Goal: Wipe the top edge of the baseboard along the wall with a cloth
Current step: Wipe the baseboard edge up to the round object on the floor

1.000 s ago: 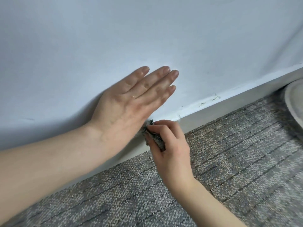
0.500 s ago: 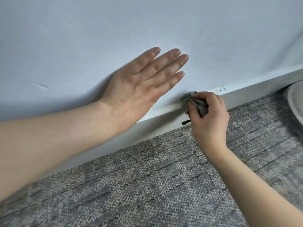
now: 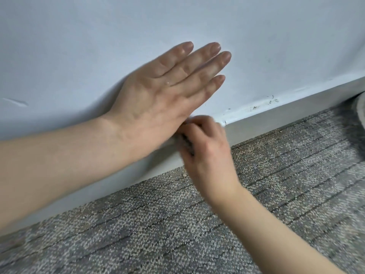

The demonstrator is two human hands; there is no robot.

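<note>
At the foot of the wall: a grey baseboard is shown mid-wipe along its top edge, between the pale wall and the grey carpet.
Left hand: the left hand is laid flat against the wall, its fingers straight and close together; nothing is held in it.
Right hand: the right hand is blurred, with its fingers curled over a dark cloth that is pressed to the baseboard's top edge just beneath the left palm.
Cloth: only a dark sliver can be seen between the fingers; the rest is hidden by the hand.
Step in hand: a wiping stroke along the ledge is judged to be under way, and the task looks only partly done.
Next move: the cloth would need to be drawn rightward along the edge, with pressure kept down on the narrow ledge, as far as the dark specks lying near it.
Dirt: one loose cluster of specks is seen, well apart from the cloth.
Count: two hands, one cloth, one baseboard, one wall scuff and one pale round object, cut off at the right edge and not identifiable.
</note>
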